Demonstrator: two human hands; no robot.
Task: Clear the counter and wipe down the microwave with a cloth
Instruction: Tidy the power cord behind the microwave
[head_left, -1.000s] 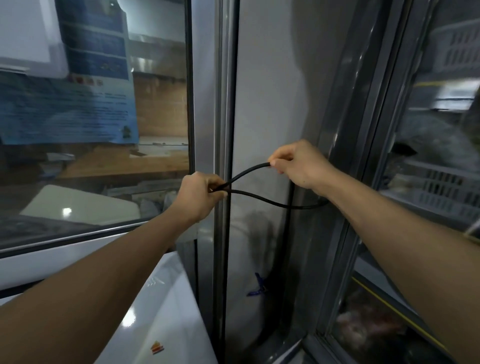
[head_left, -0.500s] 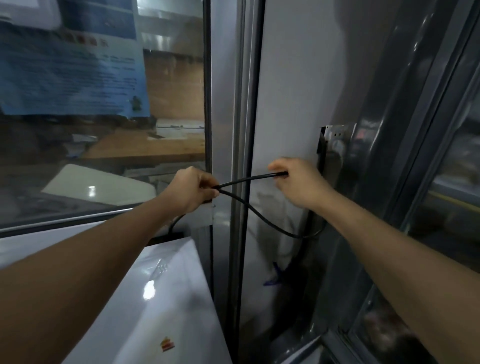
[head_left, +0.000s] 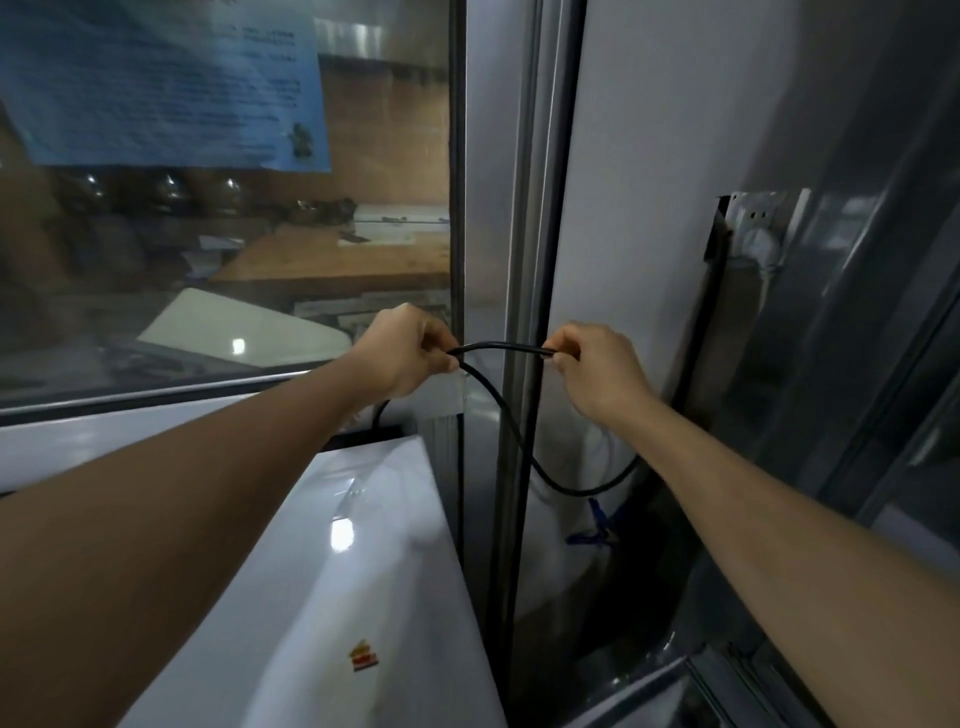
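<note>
A black power cord (head_left: 498, 347) runs between my two hands above the back right corner of the white microwave (head_left: 332, 597). My left hand (head_left: 402, 351) pinches the cord in front of the window frame. My right hand (head_left: 597, 369) grips the cord's other part just to the right. Below my hands the cord hangs in a loop (head_left: 561, 486) and passes behind my right forearm. No cloth is in view.
A metal window frame (head_left: 519, 208) stands behind the cord, with glass (head_left: 223, 249) to its left. A wall socket (head_left: 758, 223) with a white plug sits on the grey wall at the right. A blue clip (head_left: 597, 527) hangs low in the gap.
My view has tilted down and left, so more of the microwave top shows. Both hands stay on the cord; the span between them has turned level and the loop hangs lower.
</note>
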